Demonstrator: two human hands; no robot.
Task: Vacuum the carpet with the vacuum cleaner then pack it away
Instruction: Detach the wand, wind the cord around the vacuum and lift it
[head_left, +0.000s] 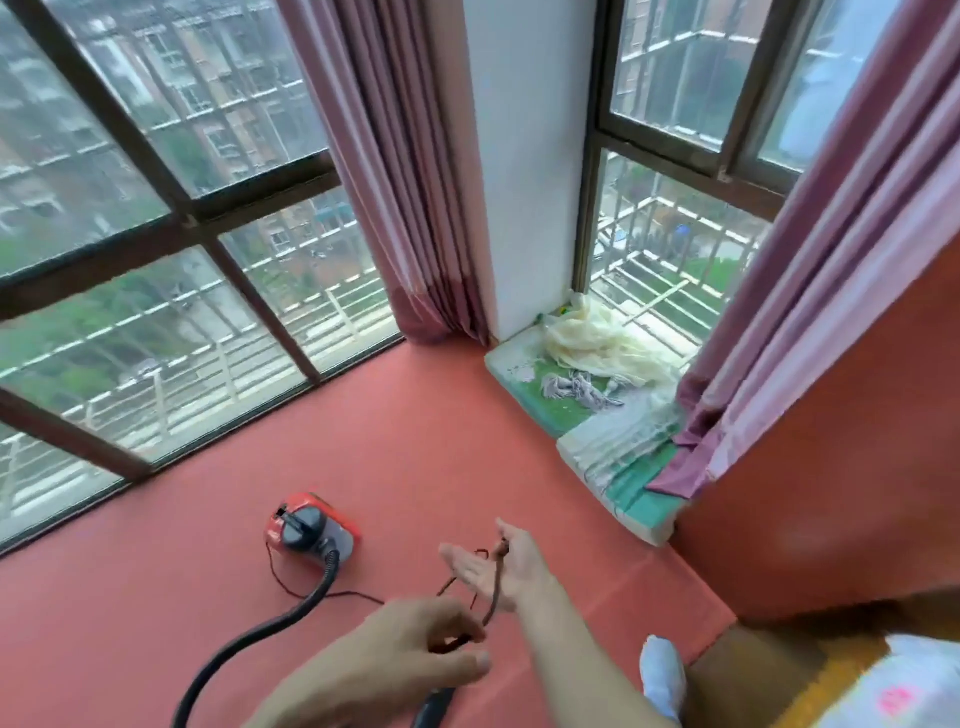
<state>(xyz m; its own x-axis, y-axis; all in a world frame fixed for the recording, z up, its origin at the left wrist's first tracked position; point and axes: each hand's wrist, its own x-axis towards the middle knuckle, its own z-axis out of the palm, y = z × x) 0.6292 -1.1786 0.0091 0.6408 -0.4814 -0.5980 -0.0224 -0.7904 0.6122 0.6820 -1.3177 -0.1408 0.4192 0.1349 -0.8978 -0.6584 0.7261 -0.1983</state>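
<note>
Closest is the left hand (410, 649), and its thumb and fingers pinch the thin dark cord (492, 592). Just past it, the right hand (493, 569) is flat, palm up with straight fingers, and the cord loops over it. From the hands, the cord runs along the red carpet (441, 441) to the little red and black vacuum cleaner (311, 530), which sits on the carpet near the big window (156, 234). Its black hose (291, 613) curves back toward the person. One foot in a white sock (662, 675) stands on the right.
</note>
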